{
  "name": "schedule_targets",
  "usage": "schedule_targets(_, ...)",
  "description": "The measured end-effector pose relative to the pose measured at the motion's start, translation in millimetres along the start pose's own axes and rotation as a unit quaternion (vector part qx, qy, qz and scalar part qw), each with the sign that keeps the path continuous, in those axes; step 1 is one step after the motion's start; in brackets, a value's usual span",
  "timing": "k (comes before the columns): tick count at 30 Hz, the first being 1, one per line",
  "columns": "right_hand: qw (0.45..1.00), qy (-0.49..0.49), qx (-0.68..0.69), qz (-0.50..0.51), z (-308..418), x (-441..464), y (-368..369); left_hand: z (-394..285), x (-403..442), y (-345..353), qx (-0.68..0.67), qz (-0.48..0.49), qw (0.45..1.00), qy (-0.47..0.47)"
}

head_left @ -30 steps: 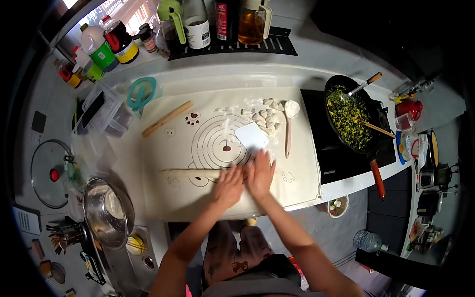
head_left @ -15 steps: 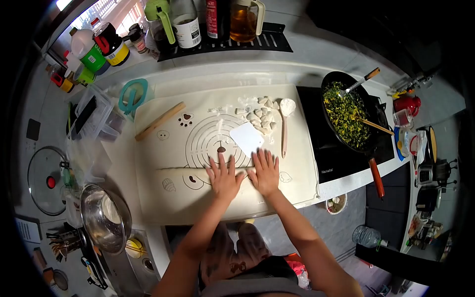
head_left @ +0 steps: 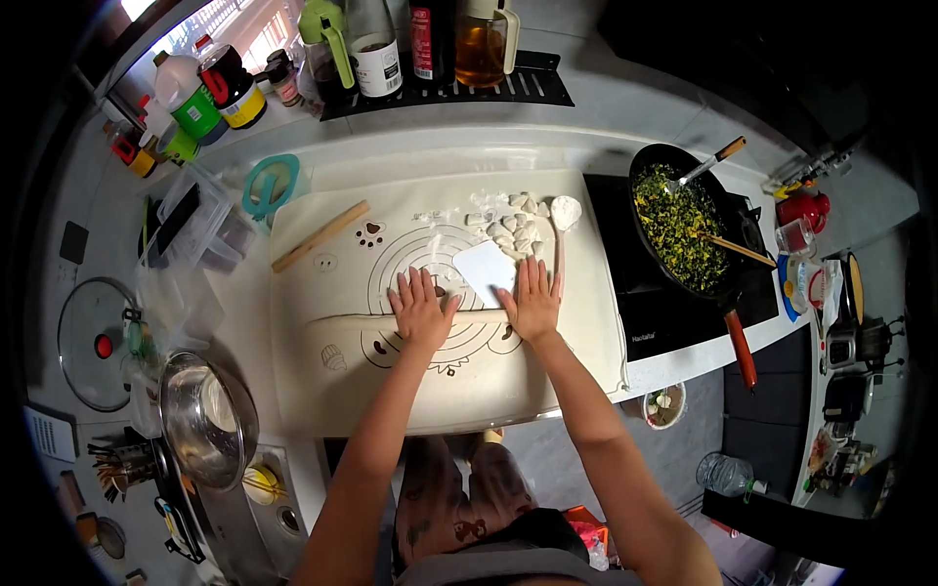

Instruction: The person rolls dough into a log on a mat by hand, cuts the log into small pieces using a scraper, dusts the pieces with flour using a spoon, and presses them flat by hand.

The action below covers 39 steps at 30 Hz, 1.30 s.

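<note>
Kitchen: wok (head_left: 667,153) of chopped food (head_left: 679,230) on hob (head_left: 674,317), sink (head_left: 230,532), bottles (head_left: 188,98) along ledge.

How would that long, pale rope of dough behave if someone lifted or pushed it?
Lifted by one end, the long, pale rope of dough would likely sag, being thin for its length. Its slight curve suggests floppiness. Pushed, it would probably roll, looking rounded on the flat, cream-coloured mat.

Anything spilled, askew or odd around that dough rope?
Mildly: loose flour is scattered on the mat near the cut dough pieces, though that seems normal. The white scraper lies askew, its corner close to the right hand on the dough rope. No damage shows.
</note>
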State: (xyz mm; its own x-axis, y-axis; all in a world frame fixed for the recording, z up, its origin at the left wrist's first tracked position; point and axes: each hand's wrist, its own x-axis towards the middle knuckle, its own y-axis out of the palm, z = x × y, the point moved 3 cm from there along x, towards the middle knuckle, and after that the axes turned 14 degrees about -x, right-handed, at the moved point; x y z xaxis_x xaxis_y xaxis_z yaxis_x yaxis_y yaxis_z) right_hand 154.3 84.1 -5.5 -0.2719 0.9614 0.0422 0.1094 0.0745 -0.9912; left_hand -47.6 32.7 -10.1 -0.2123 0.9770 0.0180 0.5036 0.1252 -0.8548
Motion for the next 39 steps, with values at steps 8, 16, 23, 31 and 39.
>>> schedule_targets(8, 0.991, -0.126, 0.035, -0.03, -21, -126, -2, -5, -118, -12, 0.049, 0.005, 0.998, 0.032)
schedule_targets(16, 0.999, -0.039, -0.008, -0.017, -11, -52, -2, 13, -59, -19, 0.023, 0.054, 0.995, 0.075)
schedule_targets(23, 0.967, -0.092, 0.228, -0.061, 93, -17, -31, 46, 23, -51, -0.019, 0.086, 0.996, 0.031)
schedule_targets(31, 0.981, -0.144, 0.13, 0.012, 175, 47, -17, 65, 57, -25, 0.078, 0.021, 0.996, 0.038)
schedule_targets(39, 0.961, -0.26, 0.097, -0.018, 148, -67, -31, 58, -83, -34, 0.039, -0.09, 0.99, 0.102)
